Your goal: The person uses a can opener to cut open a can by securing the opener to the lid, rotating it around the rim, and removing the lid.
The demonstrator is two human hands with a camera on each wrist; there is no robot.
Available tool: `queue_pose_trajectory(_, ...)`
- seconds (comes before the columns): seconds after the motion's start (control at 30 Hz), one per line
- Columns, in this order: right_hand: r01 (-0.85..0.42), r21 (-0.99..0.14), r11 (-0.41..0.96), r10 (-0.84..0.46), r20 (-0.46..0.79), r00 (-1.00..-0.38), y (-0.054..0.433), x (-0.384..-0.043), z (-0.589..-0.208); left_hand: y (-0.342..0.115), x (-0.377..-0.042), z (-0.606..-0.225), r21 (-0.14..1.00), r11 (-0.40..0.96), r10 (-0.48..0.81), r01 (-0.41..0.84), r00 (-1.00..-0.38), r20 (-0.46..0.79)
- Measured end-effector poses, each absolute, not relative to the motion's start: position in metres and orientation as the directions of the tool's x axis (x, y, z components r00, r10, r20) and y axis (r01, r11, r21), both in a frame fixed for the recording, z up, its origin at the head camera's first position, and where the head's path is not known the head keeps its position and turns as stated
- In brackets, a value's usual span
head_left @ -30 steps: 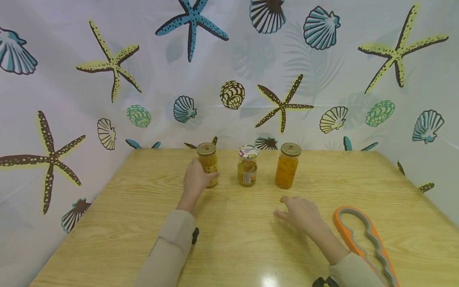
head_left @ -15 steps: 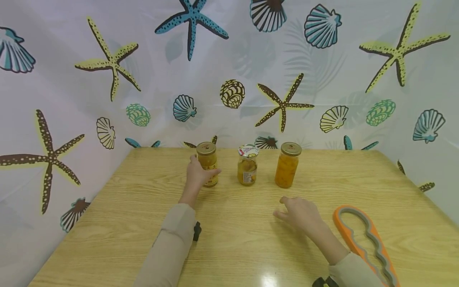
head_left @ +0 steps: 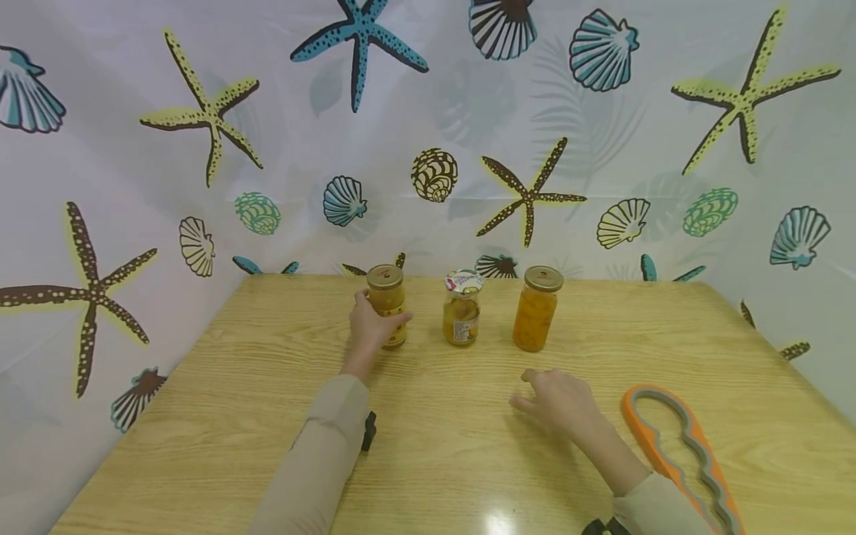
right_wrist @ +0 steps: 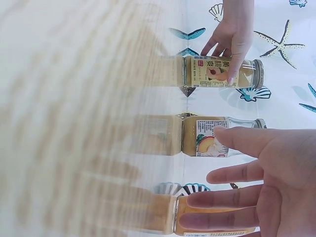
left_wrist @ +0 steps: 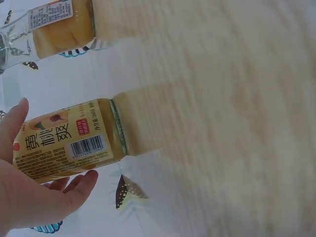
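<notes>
Yellow-labelled jar [head_left: 386,297], upright on the bench [head_left: 455,416] at eleven o'clock from its centre; the left grip [head_left: 369,323] spans it, thumb opposing fingers, presumably because opposition suits a cylinder, though clamping cannot be confirmed. The right grip [head_left: 562,401], at three o'clock, holds nothing, digits apart

Upper body: long sleeves, pale beige, plain, soft creases; left sleeve [head_left: 317,453] shows more length than right sleeve [head_left: 662,505]. Left hand [head_left: 374,323], right hand [head_left: 558,401]: bare. Small black angular wrist piece at each cuff, left [head_left: 369,431] and right [head_left: 605,527]; markings too small to read.
</notes>
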State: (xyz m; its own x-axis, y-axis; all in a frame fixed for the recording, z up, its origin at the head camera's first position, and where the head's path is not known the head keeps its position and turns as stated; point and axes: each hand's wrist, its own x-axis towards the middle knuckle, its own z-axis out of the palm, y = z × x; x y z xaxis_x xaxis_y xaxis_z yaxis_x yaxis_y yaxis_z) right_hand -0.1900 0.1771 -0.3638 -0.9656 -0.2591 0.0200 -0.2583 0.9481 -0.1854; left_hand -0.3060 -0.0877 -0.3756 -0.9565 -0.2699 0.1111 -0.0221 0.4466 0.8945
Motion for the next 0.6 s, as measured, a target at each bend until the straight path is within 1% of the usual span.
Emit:
queue_pose_trajectory(0.23, -0.249, -0.189, 0.950, -0.253, 0.005, -0.967, 0.1781, -0.1896, -0.3639, -0.0871, -0.3105, -0.3816, 0.901, 0.434, -0.295, -0.002, -0.945, 0.140)
queue_pose_trajectory(0.47, -0.246, -0.176, 0.953, -0.248, 0.009, -0.969, 0.1799, -0.1886, -0.3638, -0.0861, -0.3134, -0.3821, 0.892, 0.450, -0.292, -0.032, -0.950, 0.113)
queue_pose_trajectory(0.6, -0.243, -0.172, 0.955, -0.247, 0.002, -0.969, 0.1810, -0.1882, -0.3632, -0.0853, -0.3146, -0.3822, 0.891, 0.453, -0.284, -0.022, -0.951, 0.121)
